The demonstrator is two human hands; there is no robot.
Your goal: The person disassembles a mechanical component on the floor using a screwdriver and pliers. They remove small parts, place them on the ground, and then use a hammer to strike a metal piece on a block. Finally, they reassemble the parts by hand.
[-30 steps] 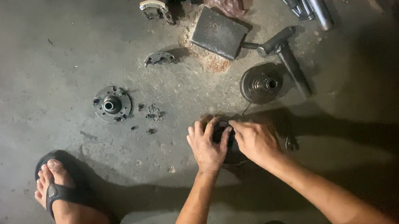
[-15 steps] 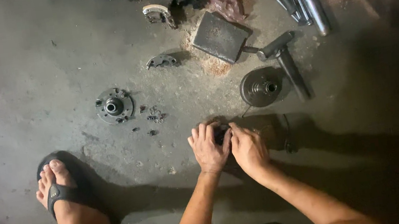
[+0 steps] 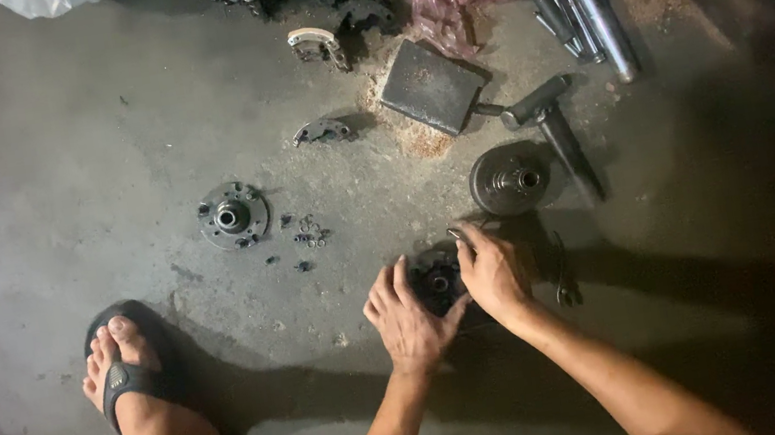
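Sandalled foot (image 3: 127,375) resting on the concrete floor (image 3: 48,174), left hand (image 3: 408,315) and right hand (image 3: 491,274) gripping a round dark metal hub (image 3: 436,283) between them, loose bolts (image 3: 309,234) and flanged disc (image 3: 232,214) lying beyond, second hub (image 3: 509,180), hammer (image 3: 551,124), flat block (image 3: 430,85), steel rods (image 3: 581,14) farthest.

Left of round hub (image 3: 232,214) floor lay open; right of it small bolts (image 3: 308,234) and drum (image 3: 509,180) crowded passage
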